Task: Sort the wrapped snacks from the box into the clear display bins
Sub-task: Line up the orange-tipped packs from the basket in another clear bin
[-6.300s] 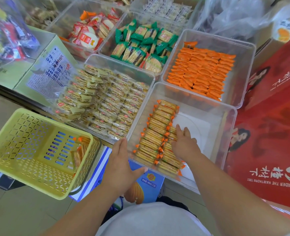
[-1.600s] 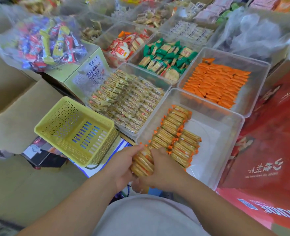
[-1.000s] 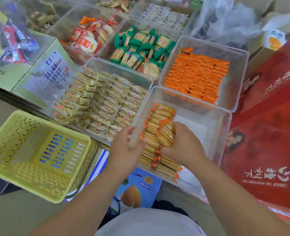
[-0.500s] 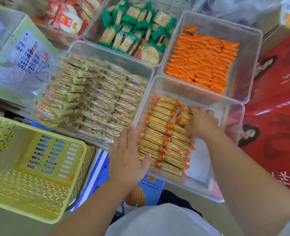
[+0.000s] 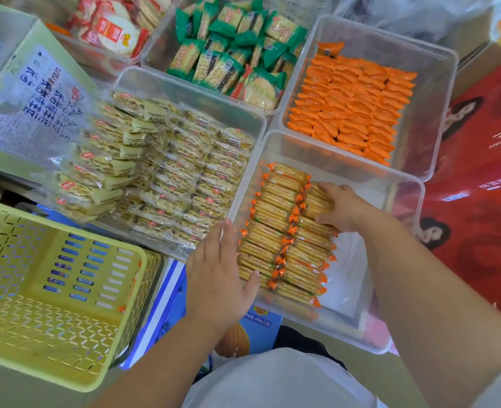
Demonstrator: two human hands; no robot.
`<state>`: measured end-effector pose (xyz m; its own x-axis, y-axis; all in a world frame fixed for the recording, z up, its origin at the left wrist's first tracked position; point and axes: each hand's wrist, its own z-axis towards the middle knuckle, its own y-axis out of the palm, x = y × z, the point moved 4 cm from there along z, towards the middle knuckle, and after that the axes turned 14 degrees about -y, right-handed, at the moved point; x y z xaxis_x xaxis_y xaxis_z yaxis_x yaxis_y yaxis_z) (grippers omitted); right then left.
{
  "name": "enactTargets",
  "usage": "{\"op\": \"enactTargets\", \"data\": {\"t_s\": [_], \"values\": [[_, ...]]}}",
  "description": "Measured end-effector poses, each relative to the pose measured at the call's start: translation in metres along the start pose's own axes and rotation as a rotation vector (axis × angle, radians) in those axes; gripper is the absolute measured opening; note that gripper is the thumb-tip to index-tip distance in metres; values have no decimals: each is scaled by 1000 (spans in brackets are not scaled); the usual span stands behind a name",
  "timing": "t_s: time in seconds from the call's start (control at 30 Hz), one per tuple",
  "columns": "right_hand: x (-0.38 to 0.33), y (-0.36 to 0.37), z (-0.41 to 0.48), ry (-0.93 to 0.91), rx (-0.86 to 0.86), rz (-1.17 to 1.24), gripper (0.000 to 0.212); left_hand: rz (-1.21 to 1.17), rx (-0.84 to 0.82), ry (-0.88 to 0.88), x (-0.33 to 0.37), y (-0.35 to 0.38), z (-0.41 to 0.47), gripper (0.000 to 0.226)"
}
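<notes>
Gripping cracker packs [image 5: 317, 198] in the near bin [image 5: 396, 187], right hand [image 5: 346, 207] closed — left hand [image 5: 219, 269] open.

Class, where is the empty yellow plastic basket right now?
In the head view, the yellow plastic basket sits lower left, beside the left hand, below the clear bin of pale-wrapped crackers.

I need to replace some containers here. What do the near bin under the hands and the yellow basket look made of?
Near bin: clear, glossy rigid plastic by the look; the snacks show through its walls. Yellow basket: opaque moulded plastic with a dull sheen, its walls a lattice of cut-outs.
</notes>
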<state>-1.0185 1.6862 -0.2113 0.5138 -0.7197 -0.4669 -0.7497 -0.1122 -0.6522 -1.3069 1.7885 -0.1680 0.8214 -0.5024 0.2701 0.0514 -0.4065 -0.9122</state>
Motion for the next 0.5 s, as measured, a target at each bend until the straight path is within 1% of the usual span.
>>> {"op": "enactTargets", "data": {"t_s": [0.03, 0.13, 0.17, 0.2, 0.27, 0.33, 0.4, 0.43, 0.5], "values": [[2, -1, 0, -3, 24, 42, 91, 2, -1, -3, 0, 0, 0, 103], [9, -1, -1, 14, 126, 295, 86, 9, 4, -6, 0, 0, 0, 101], [10, 0, -1, 13, 152, 333, 85, 11, 5, -6, 1, 0, 0, 100], [10, 1, -1, 6, 173, 314, 84, 12, 7, -8, 0, 0, 0, 100], [10, 5, 1, 7, 191, 166, 89, 11, 10, -12, 0, 0, 1, 100], [8, 10, 0, 58, 189, 21, 92, 10, 10, -12, 0, 1, 1, 100], [5, 11, -2, 103, 190, -127, 91, 10, 6, -10, 0, 0, 1, 100], [3, 10, -3, 104, 190, -179, 90, 10, 4, -10, 0, 0, 0, 100], [1, 8, -2, 81, 176, -189, 87, 12, 0, -11, 0, 0, 0, 100]]}}
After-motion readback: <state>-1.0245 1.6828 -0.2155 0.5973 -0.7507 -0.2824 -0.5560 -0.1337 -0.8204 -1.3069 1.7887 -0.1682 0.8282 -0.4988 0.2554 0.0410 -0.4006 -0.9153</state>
